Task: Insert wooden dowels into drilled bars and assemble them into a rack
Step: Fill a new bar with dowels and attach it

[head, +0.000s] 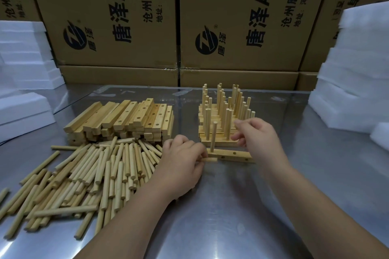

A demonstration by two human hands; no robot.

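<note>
Your L hand [181, 160] pinches a dowel [210, 160] horiz., tip pointing right toward the drilled bar [237, 156]. The bar lies left-right, just near of the finished stack [219, 143]. R hand [257, 137] hovers over the bar, blurred; can't tell its grip.

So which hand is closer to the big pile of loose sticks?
Left. The left hand sits beside the loose sticks, holding one; the right hand is farther off, by the finished stack.
</note>
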